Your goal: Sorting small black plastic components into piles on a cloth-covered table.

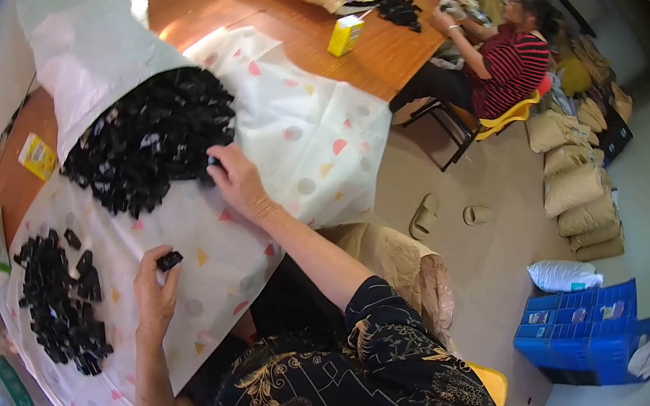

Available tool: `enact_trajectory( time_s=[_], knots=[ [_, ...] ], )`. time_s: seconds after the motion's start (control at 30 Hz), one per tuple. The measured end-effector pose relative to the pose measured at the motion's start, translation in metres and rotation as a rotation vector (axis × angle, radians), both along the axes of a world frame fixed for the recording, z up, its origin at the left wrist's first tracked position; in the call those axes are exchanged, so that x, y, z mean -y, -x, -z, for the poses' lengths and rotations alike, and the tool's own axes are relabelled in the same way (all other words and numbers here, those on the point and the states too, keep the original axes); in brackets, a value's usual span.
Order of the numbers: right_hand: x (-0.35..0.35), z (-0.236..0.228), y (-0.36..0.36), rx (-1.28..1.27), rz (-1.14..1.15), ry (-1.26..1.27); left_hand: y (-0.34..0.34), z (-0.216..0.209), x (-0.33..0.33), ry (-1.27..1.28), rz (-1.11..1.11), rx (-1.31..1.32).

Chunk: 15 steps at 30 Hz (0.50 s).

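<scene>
A large heap of small black plastic pieces (147,136) spills from the mouth of a white sack (99,38) onto a patterned white cloth (310,130). At the heap's right edge, my right hand (238,182) has its thumb and fingertips pinched together; what lies between them is hard to make out against the black pieces. Nearer to me, my left hand (154,295) grips one short black plastic piece (169,261) between thumb and fingers, raised over the cloth. Left of that hand lies a smaller pile of similar black pieces (62,303), a few of them loose at its upper edge.
Yellow cartons (346,36) (38,156) stand on the wooden table (386,62). Across it, a seated person in a striped shirt (514,72) handles something small. Stacked brown sacks (583,198), blue crates (581,330) and slippers (424,215) are on the floor at right.
</scene>
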State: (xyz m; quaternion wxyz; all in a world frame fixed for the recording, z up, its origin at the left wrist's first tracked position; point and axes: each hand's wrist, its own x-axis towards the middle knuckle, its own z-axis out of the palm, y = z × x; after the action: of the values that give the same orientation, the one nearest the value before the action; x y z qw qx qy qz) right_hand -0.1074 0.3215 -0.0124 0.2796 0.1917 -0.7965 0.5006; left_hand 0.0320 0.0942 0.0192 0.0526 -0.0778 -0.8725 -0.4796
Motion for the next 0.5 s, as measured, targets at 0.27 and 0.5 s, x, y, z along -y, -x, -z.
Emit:
enact_trajectory(
  time_s=[0.27, 0.5],
  knots=[
    [-0.026, 0.003, 0.012, 0.273, -0.198, 0.145, -0.018, 0.01, -0.002, 0.246, -0.07, -0.183],
    [-0.029, 0.012, 0.01, 0.358, -0.336, 0.197, -0.025, 0.015, 0.0, 0.249, -0.213, -0.107]
  ],
)
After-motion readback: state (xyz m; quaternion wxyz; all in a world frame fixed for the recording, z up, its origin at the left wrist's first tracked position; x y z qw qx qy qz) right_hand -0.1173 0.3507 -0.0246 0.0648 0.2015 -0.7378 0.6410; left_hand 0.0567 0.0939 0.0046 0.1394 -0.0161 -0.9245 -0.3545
